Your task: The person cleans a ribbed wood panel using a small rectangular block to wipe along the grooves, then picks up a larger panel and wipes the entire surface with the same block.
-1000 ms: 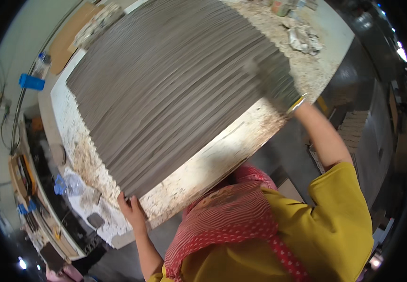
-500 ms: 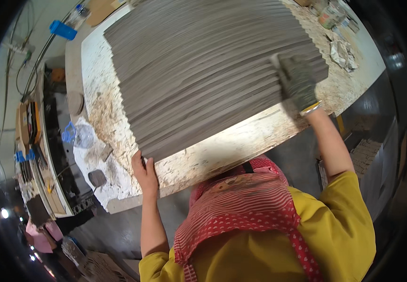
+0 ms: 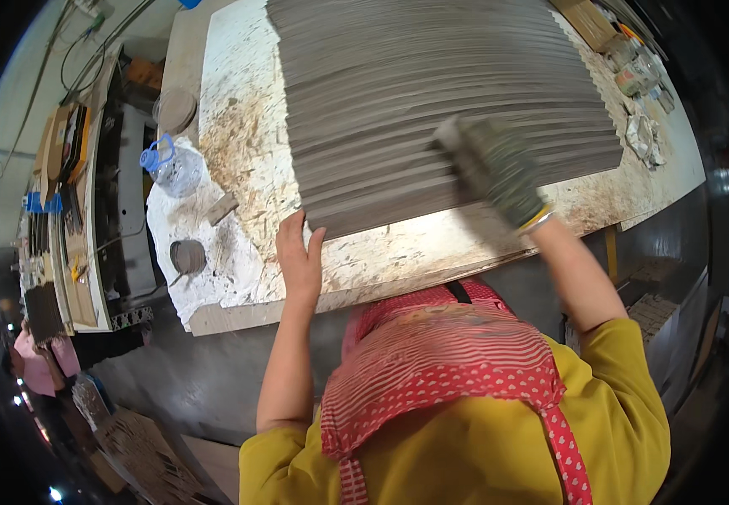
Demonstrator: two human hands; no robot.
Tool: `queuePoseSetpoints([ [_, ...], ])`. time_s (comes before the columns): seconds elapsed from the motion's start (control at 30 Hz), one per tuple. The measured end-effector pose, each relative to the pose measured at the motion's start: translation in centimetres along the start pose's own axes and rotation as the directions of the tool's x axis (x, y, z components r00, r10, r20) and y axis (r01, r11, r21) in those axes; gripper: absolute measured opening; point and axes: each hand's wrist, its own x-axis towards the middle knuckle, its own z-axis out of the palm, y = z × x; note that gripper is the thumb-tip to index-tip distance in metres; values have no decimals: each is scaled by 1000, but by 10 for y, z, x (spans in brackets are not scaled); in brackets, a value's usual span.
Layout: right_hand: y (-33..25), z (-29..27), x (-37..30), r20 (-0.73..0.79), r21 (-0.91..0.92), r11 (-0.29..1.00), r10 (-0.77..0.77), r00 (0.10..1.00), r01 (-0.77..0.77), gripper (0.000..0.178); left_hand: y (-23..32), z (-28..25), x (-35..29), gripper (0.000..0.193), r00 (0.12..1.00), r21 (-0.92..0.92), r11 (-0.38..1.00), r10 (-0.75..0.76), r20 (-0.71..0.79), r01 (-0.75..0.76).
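Observation:
A large grey-brown ribbed panel (image 3: 448,109) with jagged side edges lies flat on the pale, stained worktable (image 3: 398,252). At its near left corner rests my bare left hand (image 3: 301,261), thumb and fingers apart, touching the edges. My right hand (image 3: 499,168), in a dark grey-green glove with a yellow cuff, is over the panel's near right part. Its fingers are bent round something with a pale tip, which motion blur keeps me from making out.
Left on the table, a white cloth (image 3: 196,278) bears a clear jug with a blue handle (image 3: 175,168), a small block (image 3: 223,209) and a dark round piece (image 3: 188,257). Jars (image 3: 633,71) and crumpled wrapping (image 3: 644,139) lie at right. Far left, a person in pink (image 3: 40,362).
My gloved right hand has swept left across the panel. The whole view has shifted, so table and panel sit differently in it. My left hand stays at the panel's corner.

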Motion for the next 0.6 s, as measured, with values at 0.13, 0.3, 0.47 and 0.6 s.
queuePoseSetpoints([
  [0.13,-76,2,13,159,274,953,-181,971,133,46,-6,-2,-1,43,1000,0,1000,23,-16,-23],
  [0.3,-73,19,31,194,107,993,-69,979,49,43,-6,-2,-2,44,997,-4,998,64,-32,-64],
  [0.47,-111,29,52,355,191,972,-201,913,139,36,-5,-3,-3,44,998,-21,998,66,-24,-67],
  [0.6,-107,47,66,298,337,941,-113,948,6,36,-2,-4,-1,44,1000,-33,999,31,0,-31],
])
